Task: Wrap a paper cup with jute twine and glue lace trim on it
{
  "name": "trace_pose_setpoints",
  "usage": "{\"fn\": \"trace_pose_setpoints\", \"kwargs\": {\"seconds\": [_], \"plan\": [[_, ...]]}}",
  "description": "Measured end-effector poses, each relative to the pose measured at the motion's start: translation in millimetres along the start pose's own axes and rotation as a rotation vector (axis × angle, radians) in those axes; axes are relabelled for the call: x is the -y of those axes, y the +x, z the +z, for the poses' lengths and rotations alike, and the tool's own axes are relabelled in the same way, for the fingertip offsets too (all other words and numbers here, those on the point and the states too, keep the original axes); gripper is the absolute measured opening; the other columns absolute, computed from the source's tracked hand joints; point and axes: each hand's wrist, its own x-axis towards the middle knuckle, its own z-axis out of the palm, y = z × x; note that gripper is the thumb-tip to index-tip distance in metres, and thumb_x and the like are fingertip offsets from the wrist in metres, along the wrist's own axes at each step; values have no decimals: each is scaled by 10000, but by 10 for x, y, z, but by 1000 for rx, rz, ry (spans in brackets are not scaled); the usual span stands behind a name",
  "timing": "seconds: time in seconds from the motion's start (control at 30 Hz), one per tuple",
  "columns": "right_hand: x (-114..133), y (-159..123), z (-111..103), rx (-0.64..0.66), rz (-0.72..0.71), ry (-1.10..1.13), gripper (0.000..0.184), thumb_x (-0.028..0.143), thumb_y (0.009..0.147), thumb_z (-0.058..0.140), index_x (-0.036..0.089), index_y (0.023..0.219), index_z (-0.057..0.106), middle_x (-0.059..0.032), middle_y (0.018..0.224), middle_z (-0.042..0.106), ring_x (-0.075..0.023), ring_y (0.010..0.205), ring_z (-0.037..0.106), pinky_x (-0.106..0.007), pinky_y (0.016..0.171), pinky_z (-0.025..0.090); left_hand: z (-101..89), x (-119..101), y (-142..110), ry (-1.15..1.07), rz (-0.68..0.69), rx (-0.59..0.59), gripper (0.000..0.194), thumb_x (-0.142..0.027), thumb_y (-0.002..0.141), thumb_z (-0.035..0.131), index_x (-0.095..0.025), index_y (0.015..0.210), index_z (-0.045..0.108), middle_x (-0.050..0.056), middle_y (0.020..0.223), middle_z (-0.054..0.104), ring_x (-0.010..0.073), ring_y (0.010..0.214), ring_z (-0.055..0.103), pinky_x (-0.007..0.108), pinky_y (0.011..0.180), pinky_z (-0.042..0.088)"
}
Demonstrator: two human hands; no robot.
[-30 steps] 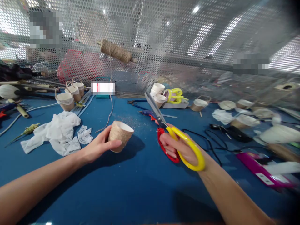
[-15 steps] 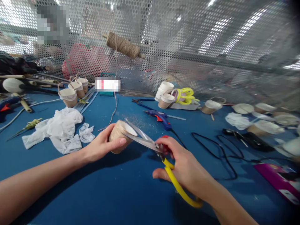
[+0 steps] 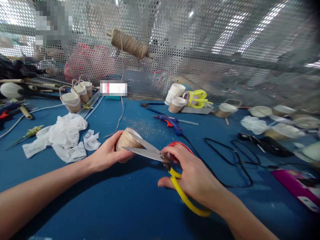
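Note:
My left hand (image 3: 112,150) grips a small cup wrapped in brown twine (image 3: 128,141), tilted with its white mouth toward the right. In my right hand (image 3: 192,170) is a pair of scissors (image 3: 150,154) with one red and one yellow handle. Their blades are spread, pointing left at the cup; the lower blade crosses in front of its twine side and the upper one lies by the rim. Whether the blades touch the cup I cannot tell. Beyond the hands lies a blue glue gun (image 3: 168,122) with a red trigger.
White lace (image 3: 62,136) lies on the blue table at left, below several small handled baskets (image 3: 72,102). A twine spool (image 3: 128,44) hangs on the perforated metal screen. Pliers (image 3: 150,106), white cups (image 3: 175,93), a black cable (image 3: 225,156) and a purple item (image 3: 292,186) are toward the right.
The scissors and my right hand have moved slightly left, and the blades now overlap the cup's side more. The view has shifted a little. My left hand keeps its hold on the cup.

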Motion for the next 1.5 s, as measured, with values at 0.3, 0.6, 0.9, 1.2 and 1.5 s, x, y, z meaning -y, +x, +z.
{"fn": "trace_pose_setpoints", "kwargs": {"seconds": [0.3,0.6,0.9,1.2,1.5], "plan": [[-9,-3,-13,-66,-58,-18,469,379,587,808,227,943,544,0,772,599,-139,627,544,-264,582,479,4,36,-8,-11,60,29,526,-476,728,622,-150,1111,469,44,874,555,160,755,512,252,631,443],[7,-12,-23,-70,-76,-14,416,465,638,750,214,920,576,-7,739,598,-141,618,530,-257,570,468,1,40,-9,-26,76,61,498,-487,735,610,-146,1072,475,52,860,545,167,755,501,261,633,433],[18,-18,-29,-74,-80,-39,421,579,713,624,204,901,600,-11,685,584,-141,598,532,-252,555,458,-7,47,-13,-42,90,77,498,-496,734,617,-139,1049,470,21,807,493,136,699,445,241,593,401],[43,-37,-27,-88,4,39,414,596,726,595,202,850,624,8,612,556,-126,537,518,-231,518,450,6,51,-10,-65,71,77,551,-486,724,630,-153,1129,462,66,942,565,188,829,533,276,680,456],[0,7,0,-44,237,109,603,540,606,701,204,1079,533,-29,829,631,-165,633,570,-286,581,501,13,28,-9,61,56,-35,680,-411,645,714,-141,1194,415,113,1120,570,261,1002,554,362,841,469]]}}
